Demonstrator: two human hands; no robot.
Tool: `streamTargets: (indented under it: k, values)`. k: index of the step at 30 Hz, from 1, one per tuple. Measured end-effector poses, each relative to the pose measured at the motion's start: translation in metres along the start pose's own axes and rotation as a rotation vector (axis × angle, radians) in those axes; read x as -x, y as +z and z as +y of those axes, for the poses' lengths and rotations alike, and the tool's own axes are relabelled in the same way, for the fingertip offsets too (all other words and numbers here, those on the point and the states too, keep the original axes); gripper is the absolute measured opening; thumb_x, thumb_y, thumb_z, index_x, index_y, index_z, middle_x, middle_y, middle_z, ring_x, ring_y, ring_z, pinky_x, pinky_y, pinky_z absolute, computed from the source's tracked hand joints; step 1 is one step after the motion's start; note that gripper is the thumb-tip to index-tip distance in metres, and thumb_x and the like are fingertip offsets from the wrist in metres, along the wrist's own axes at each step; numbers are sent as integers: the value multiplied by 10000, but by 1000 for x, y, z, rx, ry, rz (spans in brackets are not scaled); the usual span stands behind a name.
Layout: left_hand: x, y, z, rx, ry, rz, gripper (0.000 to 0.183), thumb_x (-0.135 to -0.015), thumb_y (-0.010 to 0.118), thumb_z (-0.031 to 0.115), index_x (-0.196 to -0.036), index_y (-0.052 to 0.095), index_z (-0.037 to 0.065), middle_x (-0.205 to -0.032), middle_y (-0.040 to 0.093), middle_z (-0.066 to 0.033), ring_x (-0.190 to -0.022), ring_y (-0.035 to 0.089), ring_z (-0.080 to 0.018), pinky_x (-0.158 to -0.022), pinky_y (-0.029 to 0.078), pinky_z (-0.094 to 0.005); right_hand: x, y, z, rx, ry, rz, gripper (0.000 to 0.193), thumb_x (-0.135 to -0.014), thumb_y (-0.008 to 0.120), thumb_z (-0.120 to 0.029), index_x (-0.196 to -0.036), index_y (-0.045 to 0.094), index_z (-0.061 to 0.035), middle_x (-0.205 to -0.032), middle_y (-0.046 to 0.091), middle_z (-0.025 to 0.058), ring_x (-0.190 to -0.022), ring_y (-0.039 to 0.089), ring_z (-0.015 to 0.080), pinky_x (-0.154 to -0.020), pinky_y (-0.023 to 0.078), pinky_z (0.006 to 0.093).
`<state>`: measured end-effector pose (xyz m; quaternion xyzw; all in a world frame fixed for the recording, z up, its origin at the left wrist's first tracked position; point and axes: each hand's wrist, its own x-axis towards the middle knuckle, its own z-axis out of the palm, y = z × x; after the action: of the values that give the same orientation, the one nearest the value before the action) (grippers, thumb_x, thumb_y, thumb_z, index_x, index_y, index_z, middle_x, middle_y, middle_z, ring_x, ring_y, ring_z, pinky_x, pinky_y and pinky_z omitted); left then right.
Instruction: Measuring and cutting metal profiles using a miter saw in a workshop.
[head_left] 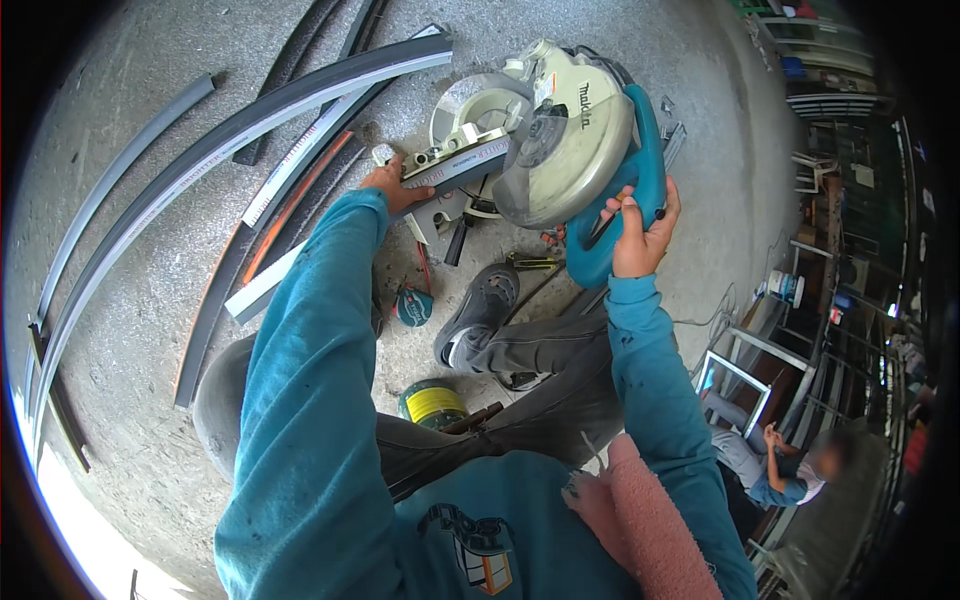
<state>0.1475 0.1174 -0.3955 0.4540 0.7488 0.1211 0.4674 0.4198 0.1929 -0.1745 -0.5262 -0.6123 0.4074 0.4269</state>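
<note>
A mitre saw point(560, 150) with a pale housing, round blade guard and teal handle stands on the floor in front of me. My right hand point(645, 232) is wrapped round the teal handle point(600, 262). At the saw's left side, my left hand point(398, 188) grips a dark grey aluminium profile point(465, 168) lying along the fence. The profile's far end passes behind the round guard, so its contact with the blade is hidden. Below the saw's base are a teal tape measure point(412, 306) and a yellow-and-black utility knife point(533, 263).
Long metal profiles point(190, 155) lie across the floor on the left. Near my legs sits a green round container point(433, 403) with a yellow band. A pink towel point(655, 520) hangs over me. At right, a person point(785, 470) sits beside metal frames point(735, 385) and racks.
</note>
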Motion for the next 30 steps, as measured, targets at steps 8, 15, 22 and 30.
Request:
streamTargets:
  k: [8,15,22,30]
  values:
    - [3,-2,11,-89,-50,35,1084,-630,628,713,-1376,286,4,-1181,547,-250,-1075,567,-352,-934,457,-368,6,4,6,-19,-17,25,622,-848,528,-24,-1394,231,-55,-1035,550,141,-768,590,174,-668,514,308]
    - [9,-5,6,-48,-55,9,1077,-626,603,740,-1375,317,22,-1222,515,-270,-1139,518,-372,-976,408,-374,1,3,-10,-140,188,-30,514,-896,468,-227,-1351,310,-45,-1023,574,150,-842,593,260,-736,508,406]
    - [8,-5,14,-95,-48,66,1033,-636,567,775,-1340,386,42,-1117,598,-225,-1041,595,-329,-907,475,-374,-47,-21,-33,-288,333,-127,534,-905,349,-413,-1282,402,-40,-1087,569,193,-908,591,315,-788,489,442]
    - [12,-8,20,-72,-73,47,1024,-623,589,753,-1366,374,82,-1184,552,-251,-1119,537,-358,-962,422,-386,-80,-41,-7,-173,6,-136,524,-866,460,-434,-1159,509,-3,-977,609,175,-840,613,291,-708,519,415]
